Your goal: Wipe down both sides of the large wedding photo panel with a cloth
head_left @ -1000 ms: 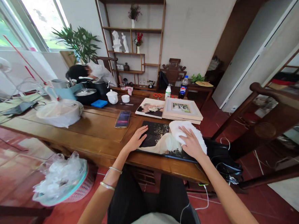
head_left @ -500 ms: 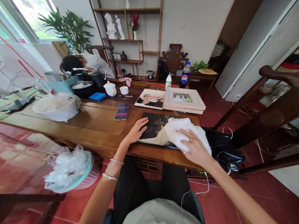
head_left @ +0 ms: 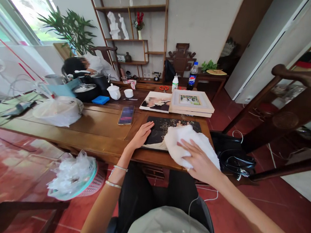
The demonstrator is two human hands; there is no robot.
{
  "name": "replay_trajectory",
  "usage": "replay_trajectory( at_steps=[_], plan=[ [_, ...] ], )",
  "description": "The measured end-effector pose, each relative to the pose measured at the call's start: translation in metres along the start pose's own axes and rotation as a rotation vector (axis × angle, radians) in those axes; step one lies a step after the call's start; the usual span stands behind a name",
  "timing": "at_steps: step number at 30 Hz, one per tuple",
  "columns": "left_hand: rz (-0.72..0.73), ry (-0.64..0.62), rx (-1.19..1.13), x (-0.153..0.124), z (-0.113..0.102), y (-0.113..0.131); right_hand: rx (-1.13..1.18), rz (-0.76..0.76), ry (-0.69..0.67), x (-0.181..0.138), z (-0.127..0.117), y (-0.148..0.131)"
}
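Note:
A dark photo panel [head_left: 167,129] lies flat on the wooden table [head_left: 97,127] in front of me. My left hand [head_left: 143,134] rests flat on the panel's left edge, fingers spread. My right hand [head_left: 198,161] presses a white cloth [head_left: 185,144] onto the panel's near right part, fingers stretched over the cloth. The cloth hides the panel's lower right corner.
Two more framed pictures [head_left: 191,103] lie stacked beyond the panel, with a phone [head_left: 126,115] to the left. A teapot, cups, a cooker and a covered white bowl [head_left: 58,110] crowd the table's left. A bin with plastic bags [head_left: 74,176] stands on the floor. A black bag [head_left: 234,158] sits right. A person sits at the far left.
My right hand has drawn the white cloth toward me and to the left across the panel, uncovering its far right part. My left hand has stayed on the left edge.

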State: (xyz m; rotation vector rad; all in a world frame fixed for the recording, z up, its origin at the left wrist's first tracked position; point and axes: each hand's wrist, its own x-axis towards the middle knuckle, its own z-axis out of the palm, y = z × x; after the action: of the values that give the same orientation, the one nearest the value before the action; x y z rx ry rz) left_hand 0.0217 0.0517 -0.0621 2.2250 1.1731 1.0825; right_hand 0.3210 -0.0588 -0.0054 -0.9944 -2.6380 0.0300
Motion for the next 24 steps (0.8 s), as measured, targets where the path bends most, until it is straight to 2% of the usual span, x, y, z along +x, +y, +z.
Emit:
replay_trajectory(
  at_steps=[3, 8, 10, 13, 17, 19, 21, 24],
  plan=[
    [0.016, -0.009, 0.012, 0.0, -0.001, 0.0, 0.011, 0.028, -0.003, -0.003, -0.005, 0.015],
    [0.034, -0.004, 0.008, 0.001, 0.0, -0.002, -0.128, 0.221, 0.131, 0.03, 0.003, 0.088],
    [0.04, -0.003, 0.004, 0.001, 0.0, -0.003, -0.17, 0.275, 0.144, 0.042, 0.009, 0.1],
    [0.047, 0.001, 0.002, 0.002, 0.001, -0.004, -0.174, 0.266, 0.127, 0.043, 0.012, 0.084],
    [0.033, -0.008, 0.006, 0.002, 0.001, -0.006, -0.041, 0.111, 0.052, 0.018, 0.004, 0.027],
    [0.027, -0.018, 0.009, 0.002, 0.001, -0.006, 0.026, 0.013, -0.013, 0.006, -0.004, 0.008],
    [0.027, -0.022, 0.008, 0.002, 0.0, -0.005, 0.075, -0.068, -0.061, 0.002, -0.012, 0.007],
    [0.028, -0.022, 0.002, 0.002, -0.002, -0.003, 0.069, -0.043, -0.032, 0.011, -0.014, 0.04]
  ],
)
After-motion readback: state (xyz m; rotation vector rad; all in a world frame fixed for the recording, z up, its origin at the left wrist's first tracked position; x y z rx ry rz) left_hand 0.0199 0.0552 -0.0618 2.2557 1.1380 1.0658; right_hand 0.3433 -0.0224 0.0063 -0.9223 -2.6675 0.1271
